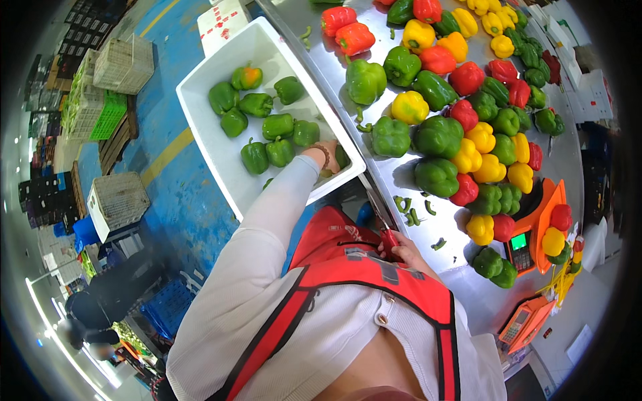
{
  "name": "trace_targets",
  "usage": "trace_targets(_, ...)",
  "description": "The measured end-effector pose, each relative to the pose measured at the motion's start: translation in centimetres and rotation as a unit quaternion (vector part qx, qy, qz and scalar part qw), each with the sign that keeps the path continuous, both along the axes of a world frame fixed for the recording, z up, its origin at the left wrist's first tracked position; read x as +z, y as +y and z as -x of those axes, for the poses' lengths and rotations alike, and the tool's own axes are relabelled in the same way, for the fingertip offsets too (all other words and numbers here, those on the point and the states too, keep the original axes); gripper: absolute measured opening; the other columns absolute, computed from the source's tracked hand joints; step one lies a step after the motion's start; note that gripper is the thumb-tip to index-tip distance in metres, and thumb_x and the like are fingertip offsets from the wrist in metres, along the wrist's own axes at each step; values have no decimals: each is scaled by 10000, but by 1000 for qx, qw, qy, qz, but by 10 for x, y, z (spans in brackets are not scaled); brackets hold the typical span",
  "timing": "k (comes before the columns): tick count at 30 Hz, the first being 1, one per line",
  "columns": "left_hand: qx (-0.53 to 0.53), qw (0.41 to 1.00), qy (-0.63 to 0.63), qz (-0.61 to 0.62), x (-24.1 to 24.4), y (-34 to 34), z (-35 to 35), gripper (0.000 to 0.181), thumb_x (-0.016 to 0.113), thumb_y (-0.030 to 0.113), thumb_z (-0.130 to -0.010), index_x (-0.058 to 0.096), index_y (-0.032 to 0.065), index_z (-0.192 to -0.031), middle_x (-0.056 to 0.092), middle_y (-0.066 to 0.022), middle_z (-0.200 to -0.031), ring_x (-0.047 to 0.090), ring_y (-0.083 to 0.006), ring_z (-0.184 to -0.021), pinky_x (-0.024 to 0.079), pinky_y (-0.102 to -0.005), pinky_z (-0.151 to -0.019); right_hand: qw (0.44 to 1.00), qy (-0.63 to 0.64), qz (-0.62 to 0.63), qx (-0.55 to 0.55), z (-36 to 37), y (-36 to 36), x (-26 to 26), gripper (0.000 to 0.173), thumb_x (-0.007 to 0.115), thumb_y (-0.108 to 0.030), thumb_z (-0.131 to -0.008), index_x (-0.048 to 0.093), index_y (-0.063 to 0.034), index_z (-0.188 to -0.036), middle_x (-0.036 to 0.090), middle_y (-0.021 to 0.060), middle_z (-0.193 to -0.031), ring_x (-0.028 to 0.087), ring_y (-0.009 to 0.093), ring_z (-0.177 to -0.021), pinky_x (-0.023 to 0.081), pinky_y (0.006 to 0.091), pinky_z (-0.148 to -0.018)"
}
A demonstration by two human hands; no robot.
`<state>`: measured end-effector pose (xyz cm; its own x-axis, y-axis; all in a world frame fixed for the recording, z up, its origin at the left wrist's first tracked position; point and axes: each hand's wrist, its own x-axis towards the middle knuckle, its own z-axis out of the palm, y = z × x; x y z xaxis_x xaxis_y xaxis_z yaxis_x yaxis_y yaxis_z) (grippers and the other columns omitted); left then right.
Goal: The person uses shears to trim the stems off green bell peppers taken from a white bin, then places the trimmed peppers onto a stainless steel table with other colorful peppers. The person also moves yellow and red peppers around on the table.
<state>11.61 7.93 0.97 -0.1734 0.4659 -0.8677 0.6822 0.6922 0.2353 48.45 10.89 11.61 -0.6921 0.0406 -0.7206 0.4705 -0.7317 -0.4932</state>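
Inside a white foam box [220, 170], my left hand [328, 153] reaches into the near right corner beside a green bell pepper [342, 157]. Its fingers are partly hidden, so its grip cannot be made out. Several green bell peppers [278, 126] lie loose in the box, one with an orange patch [251, 78]. My right hand [407, 251], low by the table edge, is closed around the red handle of a slim metal hand tool [390, 242]. Red, yellow and green bell peppers [438, 136] are heaped on the metal table [444, 275] to the right.
Cut green stems [412, 216] lie near the table edge. An orange scale [544, 225] with peppers on it and a second orange device [524, 323] stand at the right. Plastic crates [119, 198] stand on the blue floor at left, where a person in dark clothes [120, 288] is bent over.
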Motion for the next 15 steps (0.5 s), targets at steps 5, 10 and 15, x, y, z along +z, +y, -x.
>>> trace_targets(5, -1, 1000, -9, -14, -9, -1, 8, 936, 832, 325, -593, 476, 19, -1401, 610, -256, -1295, 602, -386, -1195, 512, -431, -984, 996, -29, -83, 18, 2, -3, 13, 510, 619, -273, -940, 509, -17, -1367, 615, 36, -984, 571, 127, -875, 463, 267, -795)
trace_targets(10, 33, 988, 7, -150, 1, -28, 16, 969, 821, 382, -574, 475, 32, -1409, 585, -301, -1291, 587, -419, -1189, 495, -421, -999, 994, -14, -109, 13, -4, 0, 14, 566, 677, -334, -932, 521, -4, -1365, 606, 12, -923, 556, 110, -826, 456, 264, -772)
trace_targets(15, 250, 900, -149, -323, 31, -76, 37, 1010, 852, 253, -640, 344, 48, -1489, 564, -194, -1315, 555, -297, -1235, 444, -359, -1054, 994, 18, -102, 18, -9, 4, 16, 609, 696, -317, -914, 491, 17, -1379, 600, 15, -975, 558, 120, -879, 451, 263, -830)
